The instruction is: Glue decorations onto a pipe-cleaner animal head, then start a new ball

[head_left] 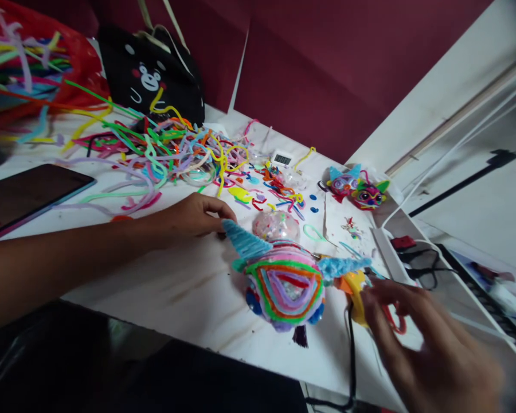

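Near the front edge of the bench (198,298) sits a round, pipe-cleaner-covered figure (290,287) with two blue ears. Close to one ear tip, the left hand (200,215) has bent fingers; whether its grip touches the ear, I cannot tell. The right hand (425,338), blurred, is at a yellow tool, probably a glue gun (358,301); I cannot tell if its grip is closed on the handle. The step in hand seems to be handling this tool beside the figure. The next move calls for care with the black cable (352,355) and a steady figure.
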Available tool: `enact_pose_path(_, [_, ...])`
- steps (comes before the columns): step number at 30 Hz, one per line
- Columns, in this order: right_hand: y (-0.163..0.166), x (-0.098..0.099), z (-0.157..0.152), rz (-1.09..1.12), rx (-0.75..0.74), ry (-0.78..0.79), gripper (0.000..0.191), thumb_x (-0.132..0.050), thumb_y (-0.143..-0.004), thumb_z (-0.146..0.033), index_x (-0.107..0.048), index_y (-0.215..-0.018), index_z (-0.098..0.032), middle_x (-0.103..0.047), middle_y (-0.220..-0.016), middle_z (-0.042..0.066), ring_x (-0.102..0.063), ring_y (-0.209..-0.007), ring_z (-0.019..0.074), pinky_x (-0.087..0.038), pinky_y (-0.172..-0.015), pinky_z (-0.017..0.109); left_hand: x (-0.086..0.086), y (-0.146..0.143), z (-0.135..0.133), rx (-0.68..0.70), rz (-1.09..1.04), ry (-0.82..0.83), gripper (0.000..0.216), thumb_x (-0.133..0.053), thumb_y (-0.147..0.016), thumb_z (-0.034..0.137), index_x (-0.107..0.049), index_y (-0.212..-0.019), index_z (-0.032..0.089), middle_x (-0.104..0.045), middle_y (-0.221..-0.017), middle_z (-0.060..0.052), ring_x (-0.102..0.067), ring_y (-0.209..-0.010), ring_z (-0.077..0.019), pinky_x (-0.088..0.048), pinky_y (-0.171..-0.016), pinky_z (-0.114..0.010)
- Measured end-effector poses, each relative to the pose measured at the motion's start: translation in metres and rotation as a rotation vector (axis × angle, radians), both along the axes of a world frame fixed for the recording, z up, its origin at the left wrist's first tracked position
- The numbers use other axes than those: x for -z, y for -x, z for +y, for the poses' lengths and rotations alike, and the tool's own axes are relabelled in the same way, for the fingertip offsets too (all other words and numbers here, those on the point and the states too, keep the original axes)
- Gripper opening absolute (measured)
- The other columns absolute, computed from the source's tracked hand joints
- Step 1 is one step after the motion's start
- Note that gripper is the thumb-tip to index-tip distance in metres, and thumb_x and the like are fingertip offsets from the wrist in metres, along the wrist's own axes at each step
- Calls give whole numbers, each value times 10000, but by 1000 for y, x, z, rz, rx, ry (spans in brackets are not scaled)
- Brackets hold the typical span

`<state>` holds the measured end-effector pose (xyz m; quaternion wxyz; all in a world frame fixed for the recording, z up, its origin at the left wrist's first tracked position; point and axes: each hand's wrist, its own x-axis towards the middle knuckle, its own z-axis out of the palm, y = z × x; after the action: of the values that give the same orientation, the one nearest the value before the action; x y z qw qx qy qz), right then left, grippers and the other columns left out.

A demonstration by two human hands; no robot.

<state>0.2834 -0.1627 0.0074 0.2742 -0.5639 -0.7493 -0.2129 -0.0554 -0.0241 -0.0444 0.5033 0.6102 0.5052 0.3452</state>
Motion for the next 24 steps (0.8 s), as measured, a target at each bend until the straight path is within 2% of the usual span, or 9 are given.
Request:
enact_pose_path(1, [14,-1,-6,-42,-97,-40,146,-629,-935,-293,-677,-1047,-214,-740,-937,73,-723,-817,208,-549,-725,308,3,2,-3,7,12,-1,258,-769,-595,378,-732,-747,173,-662,-637,6,-538,-537,-92,-376,-493,-181])
enact_pose_path(3, [39,3,-11,-131,-382,-20,192,-696,-888,-213,-669,-1075,-180,-739,-986,96,-700,-902,228,-549,-763,332,7,5,-9,24,31,-6,275,-775,-570,394,-727,-725,173,-686,-684,0,-610,-626,-124,-441,-570,-194])
enact_pose_path(6, [65,18,-9,-182,-543,-87,220,-715,-869,-143,-689,-1087,-134,-748,-1060,121,-663,-991,266,-520,-819,393,10,6,-20,70,57,-23,294,-765,-597,413,-738,-760,169,-677,-703,1,-604,-625,-124,-429,-566,-200])
enact_pose_path(11, [81,35,-3,-160,-531,-126,241,-669,-898,-104,-697,-1134,-145,-736,-1191,105,-630,-1057,276,-474,-878,433,13,0,-34,115,2,-69,201,-755,-643,356,-734,-727,175,-606,-595,25,-510,-561,-94,-373,-515,-187])
enact_pose_path(15, [80,34,-4,-146,-520,-111,241,-662,-910,-120,-690,-1147,-151,-735,-1192,101,-628,-1066,274,-477,-883,432,17,-6,-36,86,-36,-121,139,-746,-635,318,-733,-678,186,-527,-516,52,-422,-504,-71,-338,-495,-186])
enact_pose_path(24, [80,33,-1,-131,-524,-110,219,-684,-898,-108,-690,-1116,-124,-725,-1190,117,-607,-1079,281,-467,-877,437,14,-14,-41,65,-91,-48,137,-747,-607,304,-742,-681,189,-556,-551,52,-421,-510,-66,-359,-533,-197])
